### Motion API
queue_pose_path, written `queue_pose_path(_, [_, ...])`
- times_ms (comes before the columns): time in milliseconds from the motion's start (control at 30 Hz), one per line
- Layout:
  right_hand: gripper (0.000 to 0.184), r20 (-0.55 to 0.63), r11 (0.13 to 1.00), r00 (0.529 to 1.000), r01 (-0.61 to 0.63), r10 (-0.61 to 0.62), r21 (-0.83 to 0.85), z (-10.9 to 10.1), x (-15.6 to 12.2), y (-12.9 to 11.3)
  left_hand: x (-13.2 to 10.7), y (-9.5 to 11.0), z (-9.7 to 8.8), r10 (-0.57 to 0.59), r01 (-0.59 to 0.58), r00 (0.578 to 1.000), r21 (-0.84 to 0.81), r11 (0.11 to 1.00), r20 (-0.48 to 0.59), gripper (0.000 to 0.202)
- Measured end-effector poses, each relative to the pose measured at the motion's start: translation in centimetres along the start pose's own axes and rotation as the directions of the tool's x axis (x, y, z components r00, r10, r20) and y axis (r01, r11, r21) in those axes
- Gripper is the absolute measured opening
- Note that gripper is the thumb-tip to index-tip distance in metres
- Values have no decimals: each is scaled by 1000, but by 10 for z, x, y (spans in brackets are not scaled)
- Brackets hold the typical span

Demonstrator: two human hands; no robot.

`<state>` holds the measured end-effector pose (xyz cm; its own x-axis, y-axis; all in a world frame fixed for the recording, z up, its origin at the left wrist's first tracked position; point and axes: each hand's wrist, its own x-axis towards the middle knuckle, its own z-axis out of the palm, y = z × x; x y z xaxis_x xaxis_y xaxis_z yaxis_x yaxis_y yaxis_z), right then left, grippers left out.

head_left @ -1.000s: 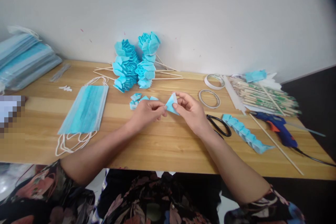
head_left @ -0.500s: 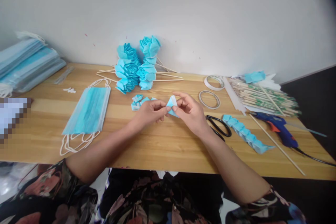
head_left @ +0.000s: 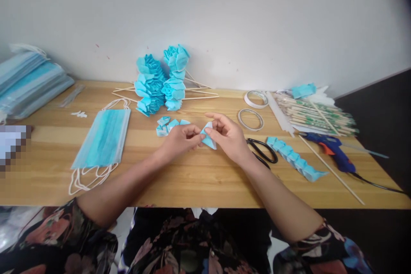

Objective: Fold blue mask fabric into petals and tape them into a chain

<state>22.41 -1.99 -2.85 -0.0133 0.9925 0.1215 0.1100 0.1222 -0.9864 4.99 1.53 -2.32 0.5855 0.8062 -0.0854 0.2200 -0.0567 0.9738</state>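
Between my two hands, over the middle of the table, is a small folded piece of light blue mask fabric (head_left: 210, 141) with a pointed lower corner. My left hand (head_left: 181, 138) pinches its left edge with thumb and fingertips. On the other side, the thumb of my right hand (head_left: 229, 136) presses on the fabric, with fingers behind it. Several folded blue pieces (head_left: 163, 127) lie just beyond my left hand, partly hidden by it. Black-handled scissors (head_left: 268, 152) rest right of my right wrist, their blades covered by my arm.
Blue face masks (head_left: 102, 137) lie at left, with a larger mask stack (head_left: 28, 81) behind. Blue fabric flowers on sticks (head_left: 149, 85) stand near the wall. At right are tape rolls (head_left: 250, 120), a folded blue strip (head_left: 295, 158), a glue gun (head_left: 334, 150) and bundled wooden sticks (head_left: 314, 113).
The fabric piece has been turned in my fingers, so its point now faces down instead of up. The whole view has shifted slightly.
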Motion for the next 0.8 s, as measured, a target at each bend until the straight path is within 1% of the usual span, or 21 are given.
queue_pose_path(133, [36,-84,999,996,34,-34,-2,-2,0,-2,2,-1,-2,-13,13,1000,-24,1000,15,27])
queue_pose_path(200, [34,-116,998,992,56,-54,9,-4,0,-3,3,0,-5,-31,31,1000,-54,998,5,28])
queue_pose_path(267, [34,-101,997,993,67,-62,43,-6,0,-3,4,1,-7,-49,47,999,-78,996,-17,28])
queue_pose_path(333, [37,-49,996,997,56,-53,67,-7,0,-3,4,2,-8,-62,58,997,-91,994,-43,27])
queue_pose_path(400, [41,2,998,1000,30,-30,59,-6,1,-2,3,3,-7,-63,57,996,-94,994,-66,26])
queue_pose_path(500, [42,47,1000,999,5,-6,27,-4,1,1,2,2,-5,-53,48,996,-65,997,-76,26])
queue_pose_path(667, [39,41,1000,999,24,-24,5,-2,1,4,0,3,-3,-45,44,998,-28,999,-34,29])
queue_pose_path(733, [38,45,999,999,32,-31,-13,-2,1,4,0,3,-4,-35,34,999,-47,998,-15,31])
queue_pose_path(800, [35,26,998,998,58,-57,-35,-5,0,3,1,2,-6,-40,39,999,-102,994,-13,33])
